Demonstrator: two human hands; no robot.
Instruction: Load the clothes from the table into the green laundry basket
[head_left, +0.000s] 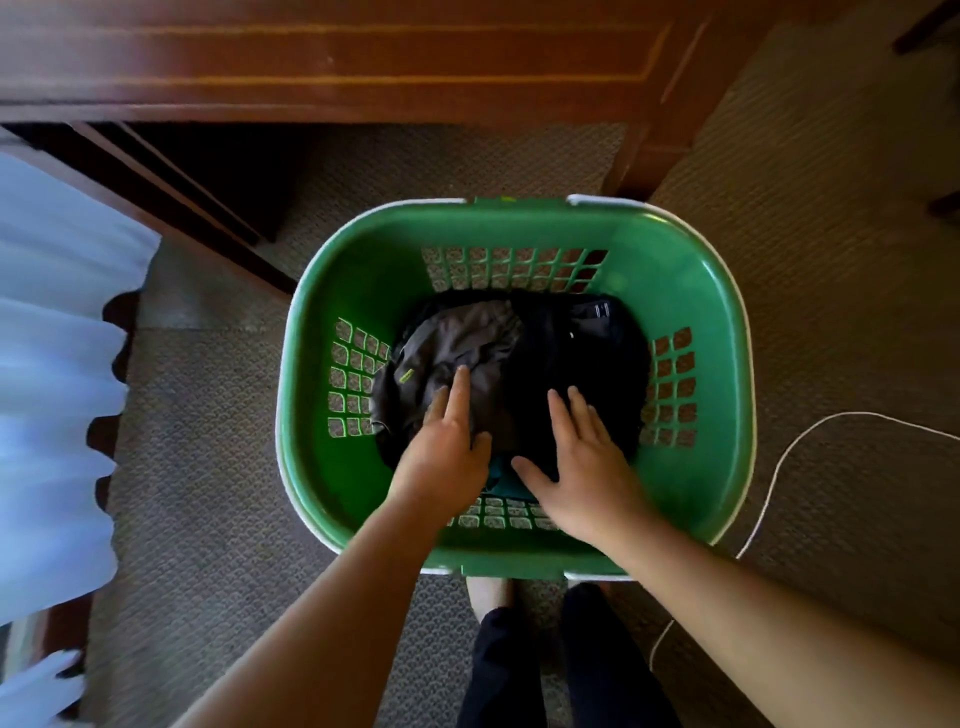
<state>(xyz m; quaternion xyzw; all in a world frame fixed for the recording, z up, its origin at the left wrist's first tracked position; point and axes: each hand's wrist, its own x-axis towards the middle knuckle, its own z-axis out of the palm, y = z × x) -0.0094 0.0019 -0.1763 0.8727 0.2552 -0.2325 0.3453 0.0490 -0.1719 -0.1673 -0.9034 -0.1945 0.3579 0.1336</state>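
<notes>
Flat-fingered and holding nothing, my left hand (444, 449) rests on the grey garment (457, 338) and my right hand (582, 467) on the black garment (571, 353), both lying inside the green laundry basket (701, 291), directly under my palms.

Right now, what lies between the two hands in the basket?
In the head view, a black garment fills the gap between the left hand and right hand, with teal cloth at its near edge.

Carpeted floor (208, 467), green basket (691, 467), white cord (774, 478)
</notes>
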